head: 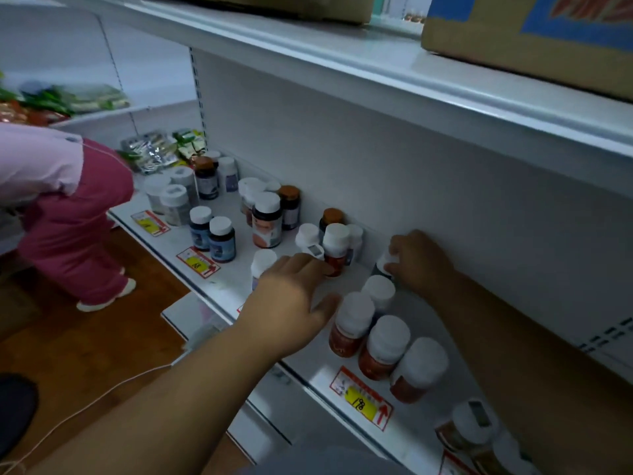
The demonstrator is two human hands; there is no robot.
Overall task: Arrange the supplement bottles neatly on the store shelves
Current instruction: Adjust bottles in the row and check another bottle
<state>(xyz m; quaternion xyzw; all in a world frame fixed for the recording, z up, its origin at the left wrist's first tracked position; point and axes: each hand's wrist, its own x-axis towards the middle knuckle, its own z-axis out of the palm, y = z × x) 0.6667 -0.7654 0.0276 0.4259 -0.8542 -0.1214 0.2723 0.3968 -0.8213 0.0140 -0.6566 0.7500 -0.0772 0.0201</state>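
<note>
Reaching over the white shelf (pixel 239 279) in the middle of the frame, the right hand (pixel 416 260) grips a white-capped bottle (pixel 387 264) by the back wall. The left hand (pixel 291 303) is spread wide and holds nothing, just beside the row of orange bottles (pixel 383 344) at lower right. The bottles look small, hard, light and smooth, so they could slip; hold one around its cap or middle. All caps are on, so what is inside stays hidden.
</note>
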